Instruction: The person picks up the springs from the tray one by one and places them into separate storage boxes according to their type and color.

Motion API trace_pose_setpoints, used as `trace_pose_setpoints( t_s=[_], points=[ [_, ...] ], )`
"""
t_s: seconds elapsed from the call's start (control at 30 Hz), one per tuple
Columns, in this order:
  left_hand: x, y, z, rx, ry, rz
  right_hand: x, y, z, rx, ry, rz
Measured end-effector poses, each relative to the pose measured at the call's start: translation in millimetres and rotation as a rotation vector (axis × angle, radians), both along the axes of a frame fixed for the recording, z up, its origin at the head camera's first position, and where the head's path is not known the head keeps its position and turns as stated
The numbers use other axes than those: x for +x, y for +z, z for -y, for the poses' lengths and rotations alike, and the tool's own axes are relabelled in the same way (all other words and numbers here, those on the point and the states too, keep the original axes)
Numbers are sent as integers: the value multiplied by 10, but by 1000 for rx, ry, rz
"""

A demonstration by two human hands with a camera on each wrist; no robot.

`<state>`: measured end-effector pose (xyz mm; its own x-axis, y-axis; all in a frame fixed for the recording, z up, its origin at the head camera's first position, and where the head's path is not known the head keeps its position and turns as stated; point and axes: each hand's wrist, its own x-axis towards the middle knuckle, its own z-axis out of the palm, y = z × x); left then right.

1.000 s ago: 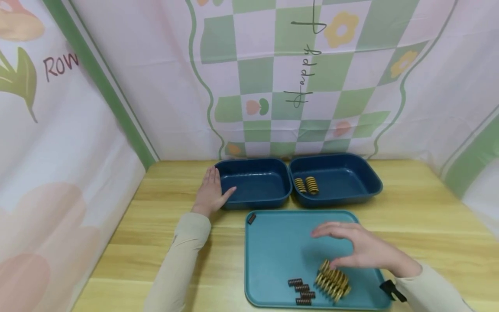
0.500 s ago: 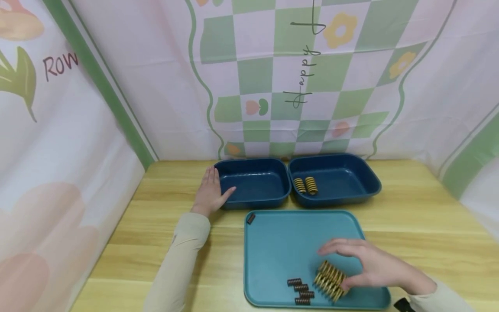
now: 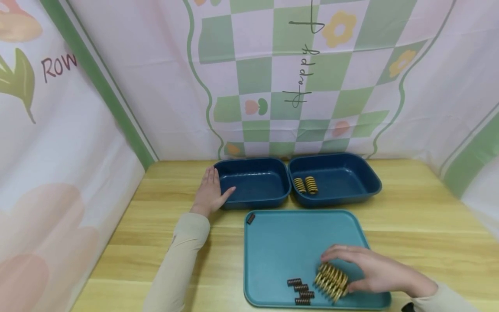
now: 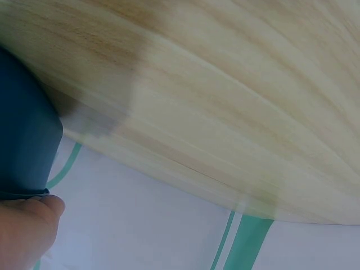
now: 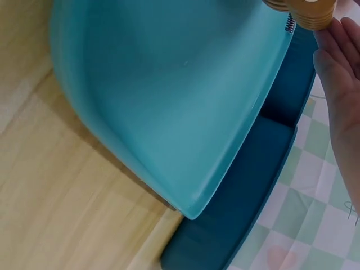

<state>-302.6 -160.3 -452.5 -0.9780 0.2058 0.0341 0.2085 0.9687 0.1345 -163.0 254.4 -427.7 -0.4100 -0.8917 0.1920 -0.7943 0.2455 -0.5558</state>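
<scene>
My left hand (image 3: 210,193) rests with straight fingers along the left rim of the left dark blue box (image 3: 253,201). In the left wrist view only part of that hand (image 4: 28,230) shows beside the box wall (image 4: 28,124). My right hand (image 3: 374,268) spans a cluster of gold coil springs (image 3: 330,284) on the teal tray (image 3: 280,247). Its fingertips are at the cluster's far edge and its thumb at the right side. From the right wrist, rather straight fingers (image 5: 337,56) meet the gold springs (image 5: 312,19); the thumb's contact is hidden.
Several small dark brown springs (image 3: 300,291) lie left of the gold cluster. One more dark spring (image 3: 251,219) sits in the tray's far left corner. Two gold springs (image 3: 311,185) lie in the right dark blue box (image 3: 339,177). A patterned curtain (image 3: 257,78) hangs behind the wooden table (image 3: 128,260).
My right hand has moved down and slightly right, and its fingers and thumb have drawn closer around the gold springs. The left hand stays at the box.
</scene>
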Motion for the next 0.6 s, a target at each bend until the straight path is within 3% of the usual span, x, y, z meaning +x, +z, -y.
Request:
trace_pose_setpoints(
  t_s=[0.4,0.6],
  points=[
    [1,-11,0,21,5,-4,-26,-104,51,4,10,-107],
    [6,-6,-2,26,2,-11,-42,-130,52,-12,19,-76]
  ],
)
